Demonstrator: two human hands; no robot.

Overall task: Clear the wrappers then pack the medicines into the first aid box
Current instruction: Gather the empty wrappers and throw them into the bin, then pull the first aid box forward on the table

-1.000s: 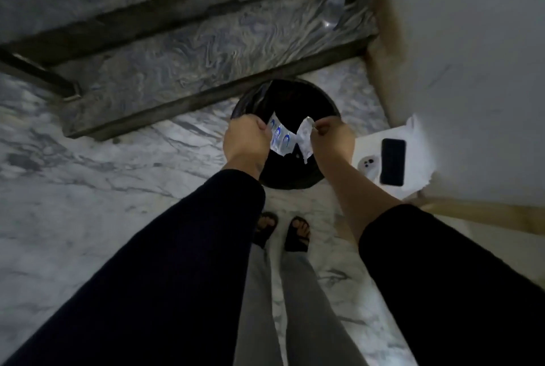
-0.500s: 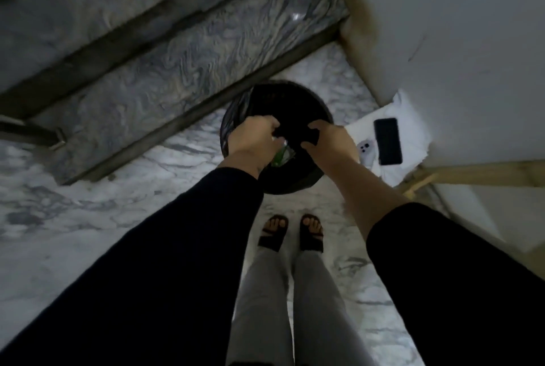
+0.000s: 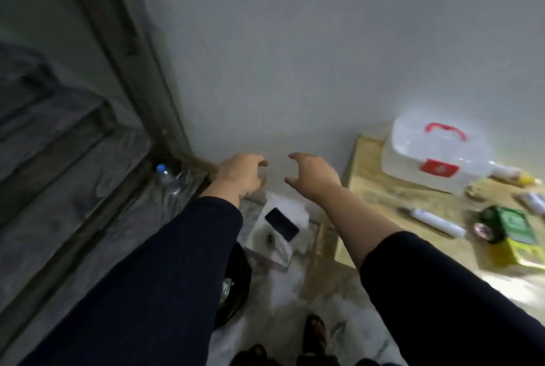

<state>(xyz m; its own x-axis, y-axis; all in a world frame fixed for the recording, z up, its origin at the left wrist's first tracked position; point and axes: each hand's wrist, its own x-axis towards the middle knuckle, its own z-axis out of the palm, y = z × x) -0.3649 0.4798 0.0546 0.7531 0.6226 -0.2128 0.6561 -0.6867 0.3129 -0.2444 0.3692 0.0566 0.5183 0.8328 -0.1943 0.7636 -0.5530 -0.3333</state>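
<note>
My left hand (image 3: 241, 174) and my right hand (image 3: 312, 172) hang empty in front of the grey wall, fingers curled apart. The black bin (image 3: 236, 283) sits low under my left sleeve, with a bit of wrapper (image 3: 226, 289) showing inside. On the wooden table (image 3: 383, 218) at the right stands the white first aid box (image 3: 436, 153) with a red handle. Medicines lie around it: a white tube (image 3: 436, 222), a green and yellow carton (image 3: 519, 233), a dark round jar (image 3: 486, 228) and more tubes (image 3: 530, 200) at the right edge. The view is blurred.
A dark phone (image 3: 281, 224) and a second phone (image 3: 277, 246) lie on a low white surface between bin and table. A clear water bottle (image 3: 168, 178) with a blue cap lies by the marble steps (image 3: 59, 159) at the left. My sandalled feet (image 3: 315, 333) stand on marble floor.
My hands let go of the wrappers into the bin and rose away from it, empty. The view swung up and right, bringing the table and first aid box into sight.
</note>
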